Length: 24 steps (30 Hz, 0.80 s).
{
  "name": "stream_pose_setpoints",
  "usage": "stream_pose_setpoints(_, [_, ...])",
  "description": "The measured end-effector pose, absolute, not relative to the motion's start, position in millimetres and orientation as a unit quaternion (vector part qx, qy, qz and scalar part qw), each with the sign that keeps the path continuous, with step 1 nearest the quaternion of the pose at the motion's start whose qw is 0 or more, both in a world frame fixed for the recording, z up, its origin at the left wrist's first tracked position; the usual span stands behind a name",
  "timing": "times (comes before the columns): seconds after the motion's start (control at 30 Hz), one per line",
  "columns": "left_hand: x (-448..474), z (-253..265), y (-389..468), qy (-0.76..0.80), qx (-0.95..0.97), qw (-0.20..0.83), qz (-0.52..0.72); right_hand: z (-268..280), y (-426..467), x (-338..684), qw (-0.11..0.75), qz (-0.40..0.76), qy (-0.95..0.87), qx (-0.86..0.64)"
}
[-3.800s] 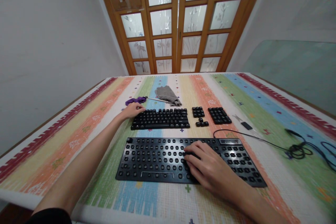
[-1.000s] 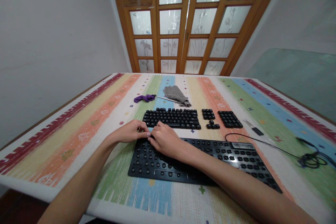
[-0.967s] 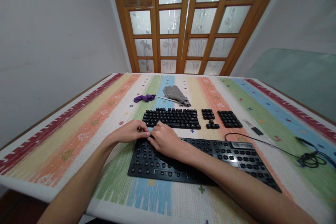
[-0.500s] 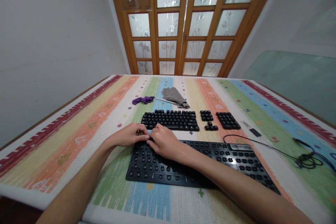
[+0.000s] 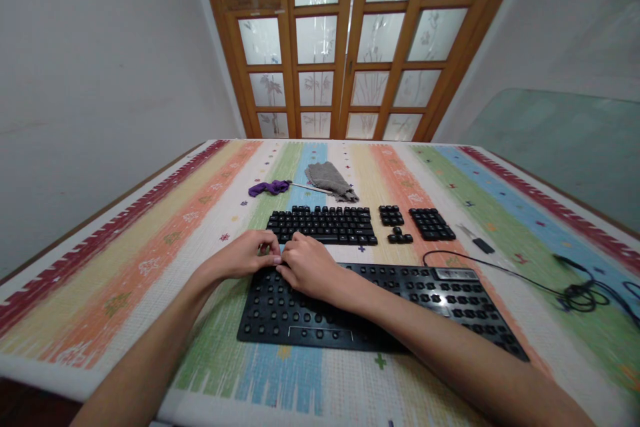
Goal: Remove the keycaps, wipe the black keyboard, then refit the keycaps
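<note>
Your fingertips (image 5: 277,260) meet at the top-left corner of the stripped keyboard base (image 5: 380,307), both sets curled together as if pinching something small between them; whether a keycap sits in that pinch you cannot tell, since the fingers hide it. Your left hand (image 5: 246,258) comes in from nine o'clock with its heel on the mat, your right hand (image 5: 309,268) lies across the base's upper left rows.

The base is near you at six o'clock, a flat rigid plastic slab studded with bare switch stems. It looks light and likely to skate on the woven mat, so steady it by an edge, not by the stems, which seem the fragile part.

At twelve o'clock from your hands lie the laid-out keycaps (image 5: 324,225), with the numpad caps (image 5: 432,224) towards two o'clock: small, hard and slippery-looking, best taken by their sides. Beyond lie a grey cloth (image 5: 329,178) and a purple cloth (image 5: 267,187). The cable (image 5: 505,271) trails off to three o'clock.
</note>
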State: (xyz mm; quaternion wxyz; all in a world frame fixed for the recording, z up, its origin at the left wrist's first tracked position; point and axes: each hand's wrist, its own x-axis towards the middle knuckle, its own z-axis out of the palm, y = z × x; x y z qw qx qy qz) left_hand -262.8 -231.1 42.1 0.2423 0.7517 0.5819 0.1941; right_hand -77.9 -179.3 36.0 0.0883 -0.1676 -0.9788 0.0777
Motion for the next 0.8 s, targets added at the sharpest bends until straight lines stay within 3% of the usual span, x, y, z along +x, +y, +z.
stream_pose_setpoints(0.8, [-259.0,34.0,-229.3,0.569,0.773,0.197,0.198,45.8,-174.0,-86.2,0.07,0.113,-0.958,-0.256])
